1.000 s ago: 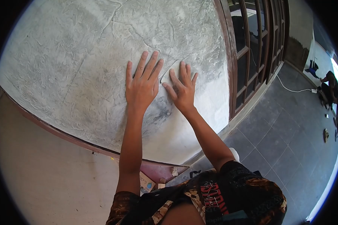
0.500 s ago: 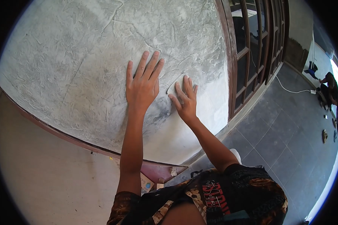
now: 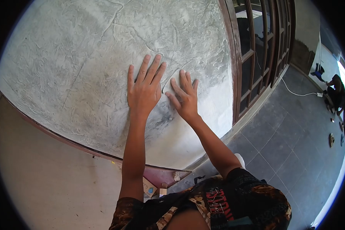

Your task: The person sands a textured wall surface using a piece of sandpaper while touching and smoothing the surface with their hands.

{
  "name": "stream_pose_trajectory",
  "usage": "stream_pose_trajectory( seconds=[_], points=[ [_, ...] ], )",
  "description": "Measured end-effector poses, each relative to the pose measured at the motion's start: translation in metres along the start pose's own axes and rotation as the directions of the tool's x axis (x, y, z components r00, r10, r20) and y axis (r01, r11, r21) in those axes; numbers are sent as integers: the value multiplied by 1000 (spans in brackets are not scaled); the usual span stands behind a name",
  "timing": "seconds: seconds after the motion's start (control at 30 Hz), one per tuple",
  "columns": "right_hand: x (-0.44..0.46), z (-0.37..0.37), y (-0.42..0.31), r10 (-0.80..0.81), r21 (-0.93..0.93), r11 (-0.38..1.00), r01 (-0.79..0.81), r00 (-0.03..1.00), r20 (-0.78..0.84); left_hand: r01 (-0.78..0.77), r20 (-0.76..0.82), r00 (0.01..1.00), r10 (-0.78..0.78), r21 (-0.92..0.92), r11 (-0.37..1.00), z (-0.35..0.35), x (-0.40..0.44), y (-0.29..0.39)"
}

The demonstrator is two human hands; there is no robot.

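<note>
A grey, rough-textured plaster wall (image 3: 76, 69) fills the view in front of me. Flat against it lies my left hand (image 3: 143, 94), fingers spread and pointing up, holding nothing. To its right, my right hand (image 3: 188, 100) presses with spread fingers over a thin pale sheet (image 3: 168, 86). Only the sheet's curved upper-left edge shows beside the fingers; the palm hides much of it, and its kind is unclear. Below the right hand, the plaster looks smoother and whiter.
Right of the wall stands a brown wooden window frame (image 3: 237, 61) with glass panes. Grey floor tiles (image 3: 276, 142) carry a white cable (image 3: 295, 92). A person (image 3: 335, 90) is at the far right. A cardboard piece (image 3: 149, 187) lies below my arms.
My right hand and the pale sheet have slid up and left along the wall, closer to my left hand. The left hand has barely shifted.
</note>
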State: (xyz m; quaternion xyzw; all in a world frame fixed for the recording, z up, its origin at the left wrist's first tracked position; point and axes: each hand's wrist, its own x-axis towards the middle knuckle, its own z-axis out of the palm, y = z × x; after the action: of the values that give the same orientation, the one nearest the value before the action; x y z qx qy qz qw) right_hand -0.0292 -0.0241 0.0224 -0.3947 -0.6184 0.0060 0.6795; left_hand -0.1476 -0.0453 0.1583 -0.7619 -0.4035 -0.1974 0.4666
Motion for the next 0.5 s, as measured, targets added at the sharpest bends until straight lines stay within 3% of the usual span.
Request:
stream_pose_trajectory(
  seconds=[0.1,0.23,0.4,0.5],
  points=[
    [23,-2,-3,-53,-1,999,53,998,-18,2,11,1000,-2,-2,1000,-3,-1,1],
    [-66,11,18,101,-31,995,-98,989,108,-7,-6,1000,7,-6,1000,-2,1,1],
    [21,-1,0,-46,11,999,46,999,-24,2,-5,1000,-2,-21,1000,-2,2,1],
    [-16,5,10,-8,22,1000,7,1000,19,-6,-13,1000,6,-30,1000,0,0,0]
  ],
)
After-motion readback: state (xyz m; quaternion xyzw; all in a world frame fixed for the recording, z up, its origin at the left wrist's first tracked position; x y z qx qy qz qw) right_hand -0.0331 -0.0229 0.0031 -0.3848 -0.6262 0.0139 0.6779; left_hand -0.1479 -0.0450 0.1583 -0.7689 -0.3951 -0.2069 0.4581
